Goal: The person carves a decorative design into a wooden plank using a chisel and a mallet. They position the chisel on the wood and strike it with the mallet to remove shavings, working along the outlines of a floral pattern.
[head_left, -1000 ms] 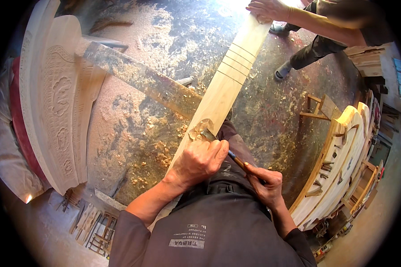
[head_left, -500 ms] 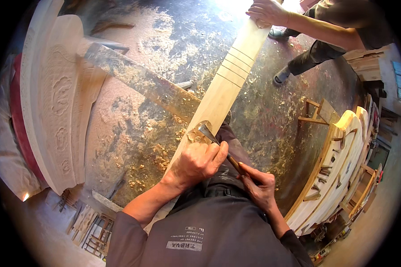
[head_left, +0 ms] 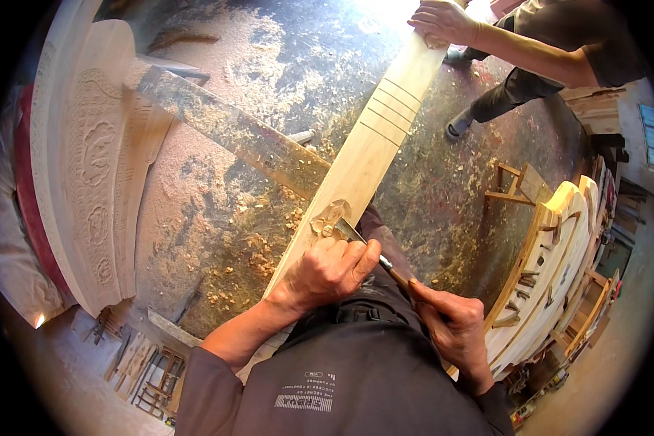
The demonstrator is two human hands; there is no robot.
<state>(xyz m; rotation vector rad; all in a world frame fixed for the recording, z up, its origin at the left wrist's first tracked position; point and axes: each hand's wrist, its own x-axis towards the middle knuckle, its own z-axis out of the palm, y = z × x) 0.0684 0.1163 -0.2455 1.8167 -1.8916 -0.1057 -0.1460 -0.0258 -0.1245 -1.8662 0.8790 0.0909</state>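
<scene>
A long pale wooden board slants from near my waist up to the far right, with several dark lines across it. Close to its near end is a carved relief patch. A carving gouge lies with its metal tip at the right side of that patch. My left hand rests over the board's near end, its fingers closed round the gouge's metal shank. Farther back, my right hand is wrapped round the wooden handle, most of which it hides.
A co-worker's hand lies on the board's far end. A dusty plank meets the board from the left, by a large carved panel. Several tools sit on pale timbers at right. Shavings and sawdust cover parts of the floor.
The gouge tip has shifted a little right and nearer to me across the carved patch. My right hand has swung right and slightly down with the handle; my left hand followed slightly.
</scene>
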